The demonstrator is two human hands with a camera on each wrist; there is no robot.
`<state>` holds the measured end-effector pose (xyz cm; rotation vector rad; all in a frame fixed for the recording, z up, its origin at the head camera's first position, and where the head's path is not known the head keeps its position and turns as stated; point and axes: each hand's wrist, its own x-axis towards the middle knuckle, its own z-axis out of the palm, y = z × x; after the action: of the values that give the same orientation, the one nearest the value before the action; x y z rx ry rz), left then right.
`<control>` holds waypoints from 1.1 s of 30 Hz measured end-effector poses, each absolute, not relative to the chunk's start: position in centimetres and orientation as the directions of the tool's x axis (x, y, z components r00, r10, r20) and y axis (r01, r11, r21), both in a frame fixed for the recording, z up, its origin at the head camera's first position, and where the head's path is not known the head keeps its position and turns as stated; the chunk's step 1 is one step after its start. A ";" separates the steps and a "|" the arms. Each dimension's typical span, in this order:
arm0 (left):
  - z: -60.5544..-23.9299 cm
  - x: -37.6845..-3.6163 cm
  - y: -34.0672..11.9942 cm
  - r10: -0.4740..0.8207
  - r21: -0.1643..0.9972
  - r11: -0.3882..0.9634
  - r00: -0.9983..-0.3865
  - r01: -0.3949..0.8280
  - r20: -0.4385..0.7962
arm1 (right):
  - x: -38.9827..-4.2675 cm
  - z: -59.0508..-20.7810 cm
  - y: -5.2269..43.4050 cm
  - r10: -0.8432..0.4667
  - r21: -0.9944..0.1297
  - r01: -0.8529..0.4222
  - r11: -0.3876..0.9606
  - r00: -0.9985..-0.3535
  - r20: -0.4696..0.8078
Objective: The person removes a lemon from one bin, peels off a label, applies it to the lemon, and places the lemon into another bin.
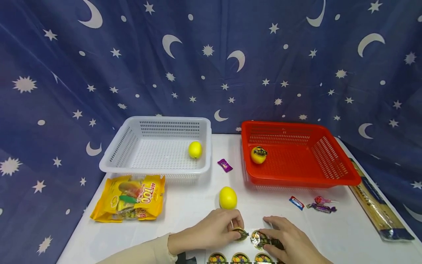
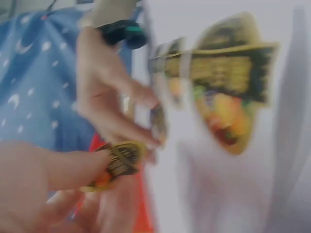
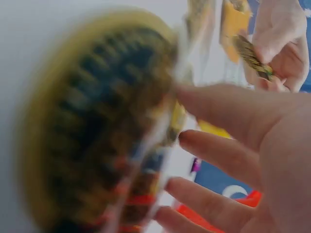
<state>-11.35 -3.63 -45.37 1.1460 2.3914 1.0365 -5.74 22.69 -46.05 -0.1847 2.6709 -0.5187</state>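
White table [image 1: 184, 209]: left hand [image 1: 211, 231] pinched round sticker [image 1: 240, 234]; right hand [image 1: 290, 240] pressed sticker sheet [image 1: 260, 240], fingers straight; yellow egg [image 1: 228, 197] nearby.

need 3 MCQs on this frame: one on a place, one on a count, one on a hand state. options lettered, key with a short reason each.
1. Where is the lemon that bears a sticker?
A. white basket
B. red basket
C. bare table

2. How many yellow lemons show in the head view?
A. two
B. three
C. five

3. What is the left hand doing?
A. pinching a round sticker
B. lying flat and empty
C. gripping the snack bag

Key:
1 B, the stickered lemon sits in the red basket.
2 B, one in the white basket, one in the red, one on the table.
3 A, the left hand pinches a round sticker.
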 end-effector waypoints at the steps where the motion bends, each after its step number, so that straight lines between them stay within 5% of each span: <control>1: -45.1 -11.6 -3.9 0.739 0.754 0.407 -0.671 0.516 0.060 | -5.9 -45.8 22.7 -0.215 -0.388 -0.066 0.919 -0.910 -0.354; 6: -43.8 -13.6 -5.3 0.574 0.877 0.326 -0.811 0.353 0.113 | -7.0 -44.5 22.1 -0.266 -0.383 -0.213 0.899 -0.960 -0.091; 11: -43.7 -15.9 -5.7 0.481 0.922 0.300 -0.874 0.247 0.078 | -9.5 -44.2 20.3 -0.357 -0.371 -0.408 0.834 -0.912 0.202; 17: -44.9 -17.4 -5.5 0.462 0.933 0.293 -0.885 0.208 0.052 | -12.5 -45.0 17.6 -0.413 -0.426 -0.447 0.786 -0.894 0.176; 33: -46.7 -17.0 -4.4 0.383 0.782 0.441 -0.881 0.440 0.280 | -13.8 -45.8 17.0 -0.403 -0.535 -0.426 0.729 -0.900 0.167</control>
<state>-16.96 -4.41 -46.70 0.7771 2.7186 1.5050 -13.81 17.05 -45.78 -0.7100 2.9580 -0.9311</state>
